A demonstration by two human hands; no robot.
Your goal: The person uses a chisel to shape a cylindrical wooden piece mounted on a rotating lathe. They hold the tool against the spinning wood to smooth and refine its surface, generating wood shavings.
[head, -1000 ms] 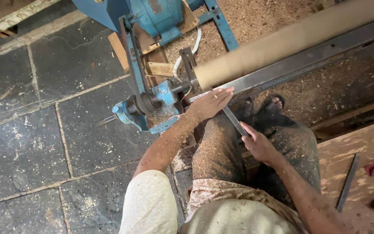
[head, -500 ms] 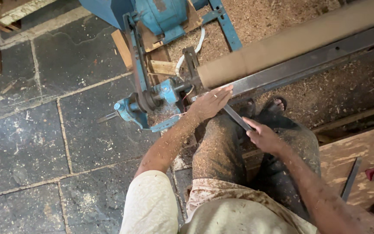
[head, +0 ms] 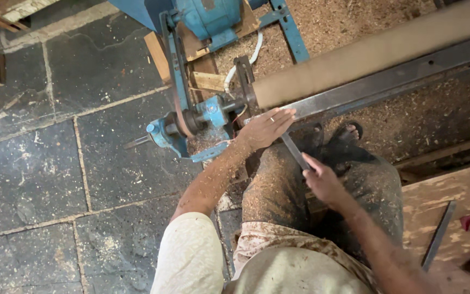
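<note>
While a long tan wooden cylinder [head: 376, 51] lies on the blue metal lathe [head: 208, 109] across the upper right of the frame, the left hand [head: 265, 128] rests flat, fingers extended, on the grey steel tool rest [head: 387, 81]; the right hand [head: 322, 179] grips a flat grey metal chisel [head: 295, 151] at centre, apparently mid-shaping, calling for steady guidance along the rail

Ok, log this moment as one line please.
left hand: flat on metal rest bar | right hand: grips chisel | wood cylinder: on blue lathe | floor: sawdust
</note>
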